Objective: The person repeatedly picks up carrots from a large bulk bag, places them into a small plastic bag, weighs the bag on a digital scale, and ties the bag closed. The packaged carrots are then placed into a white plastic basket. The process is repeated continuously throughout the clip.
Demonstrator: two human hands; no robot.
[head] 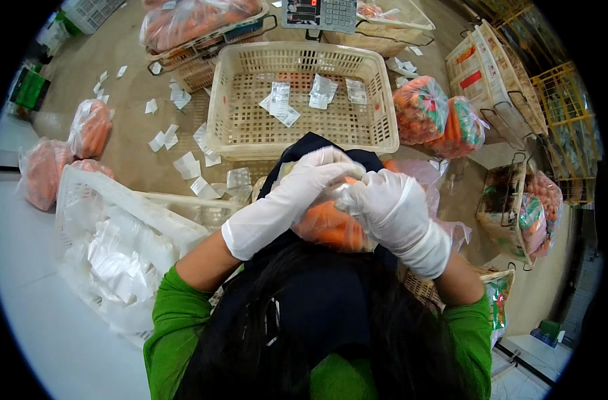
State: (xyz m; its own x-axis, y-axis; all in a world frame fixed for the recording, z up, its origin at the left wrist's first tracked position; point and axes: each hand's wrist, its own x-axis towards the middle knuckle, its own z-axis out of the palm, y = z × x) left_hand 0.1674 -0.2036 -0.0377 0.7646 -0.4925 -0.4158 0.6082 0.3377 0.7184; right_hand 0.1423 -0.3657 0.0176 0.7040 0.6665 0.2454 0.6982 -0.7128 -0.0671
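Both hands wear white gloves and meet at the gathered top of a clear plastic bag of carrots (334,227), which rests at my lap. My left hand (326,167) bends over the bag's neck from the left, its fingertips partly hidden. My right hand (389,215) closes around the twisted plastic from the right. Just beyond my knees stands a cream plastic crate (304,145) with several printed paper labels (280,99) on its floor.
A digital scale (319,15) stands behind the crate. Bagged carrots (199,25) fill a basket at the back left. More bags (419,110) lie at the right. A white basket (114,187) at the left holds plastic bags (121,260). Paper slips (186,165) litter the floor.
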